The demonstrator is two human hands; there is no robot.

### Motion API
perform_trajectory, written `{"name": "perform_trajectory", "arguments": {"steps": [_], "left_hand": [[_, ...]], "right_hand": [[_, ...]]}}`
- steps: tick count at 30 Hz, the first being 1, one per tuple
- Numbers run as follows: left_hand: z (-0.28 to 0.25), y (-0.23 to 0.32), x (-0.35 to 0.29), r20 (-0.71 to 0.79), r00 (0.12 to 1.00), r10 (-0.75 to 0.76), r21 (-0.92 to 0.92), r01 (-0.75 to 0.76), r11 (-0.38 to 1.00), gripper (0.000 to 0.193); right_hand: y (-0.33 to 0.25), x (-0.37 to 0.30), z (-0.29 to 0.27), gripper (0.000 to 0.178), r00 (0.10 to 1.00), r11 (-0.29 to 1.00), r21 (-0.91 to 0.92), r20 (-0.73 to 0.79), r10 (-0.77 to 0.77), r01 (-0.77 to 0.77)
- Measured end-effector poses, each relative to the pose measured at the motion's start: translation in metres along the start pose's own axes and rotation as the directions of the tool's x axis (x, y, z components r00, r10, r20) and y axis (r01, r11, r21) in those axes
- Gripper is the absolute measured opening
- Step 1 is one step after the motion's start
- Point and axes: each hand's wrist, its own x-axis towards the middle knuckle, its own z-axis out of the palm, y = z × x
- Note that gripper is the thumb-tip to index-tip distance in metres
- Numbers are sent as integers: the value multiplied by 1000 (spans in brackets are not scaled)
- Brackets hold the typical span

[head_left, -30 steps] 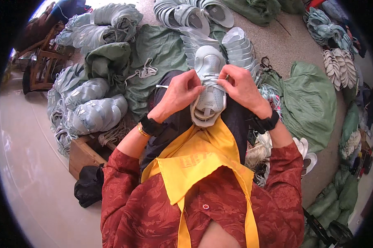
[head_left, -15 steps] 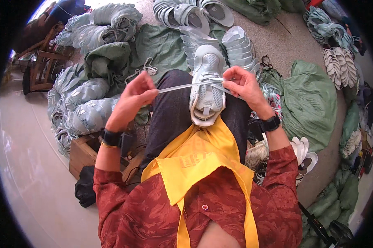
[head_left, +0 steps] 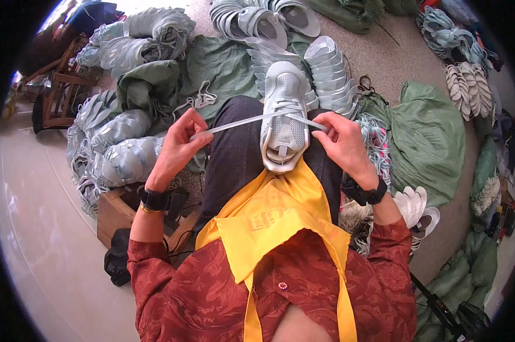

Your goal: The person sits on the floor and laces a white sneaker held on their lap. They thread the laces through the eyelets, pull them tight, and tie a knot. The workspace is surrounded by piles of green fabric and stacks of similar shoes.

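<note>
A pale grey-green mesh shoe (head_left: 284, 132) rests on my lap between my thighs, its toe pointing away from me. Its flat lace (head_left: 243, 122) crosses over the upper part of the shoe and runs out to both sides. On the left, my left hand (head_left: 180, 142) pinches one lace end, which stretches taut across my dark trousers. Just right of the shoe, my right hand (head_left: 346, 145) holds the other end between thumb and fingers. That stretch of lace is much shorter. Neither hand touches the shoe itself.
Bundles of pale shoe uppers (head_left: 126, 128) lie on the floor to the left. More stacked uppers (head_left: 329, 74) stand beyond my knees. A green sack (head_left: 428, 142) sits at right, by white shoe parts (head_left: 412, 206). Near my left elbow is a wooden box (head_left: 118, 216).
My right hand has moved slightly lower, with its lace end now angled down from the crossing. My left hand has dropped a little, keeping its lace stretched.
</note>
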Motion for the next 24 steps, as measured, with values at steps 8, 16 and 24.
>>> {"name": "perform_trajectory", "arguments": {"steps": [8,16,24], "left_hand": [[4,17,-2,-41,939,341,572,-258,779,14],[-39,13,-23,-64,974,217,615,-133,778,10],[-100,-12,-49,-217,933,288,714,-49,699,14]], "right_hand": [[5,-8,0,15,957,953,-224,-158,-242,204],[30,-36,-41,15,966,950,-304,-218,-139,68],[103,-87,-100,14,935,936,-300,-348,70,-182]]}}
